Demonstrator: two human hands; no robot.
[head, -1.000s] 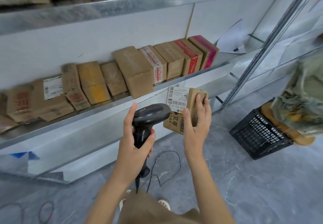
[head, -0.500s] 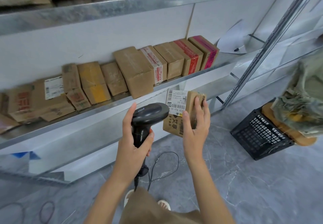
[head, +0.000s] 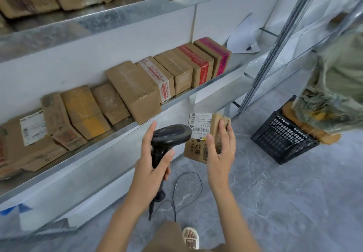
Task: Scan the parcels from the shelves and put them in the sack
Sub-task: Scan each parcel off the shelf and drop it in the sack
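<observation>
My left hand [head: 151,159] grips the handle of a black barcode scanner [head: 169,137], whose head points right at a small cardboard parcel [head: 198,147]. My right hand [head: 221,149] holds that parcel by its right side, its white barcode label facing the scanner. Both are in front of the middle metal shelf [head: 110,139], where several brown parcels [head: 135,90] stand in a row. The greenish sack [head: 330,98] hangs at the right edge.
A black plastic crate [head: 282,139] sits on the grey floor below the sack. The scanner's cable [head: 186,190] loops on the floor near my foot. An upper shelf [head: 98,18] carries more boxes. A slanted metal upright [head: 275,41] stands right of the shelf.
The parcel and my right hand have dropped slightly and shifted a little; the scanner stays aimed at the label.
</observation>
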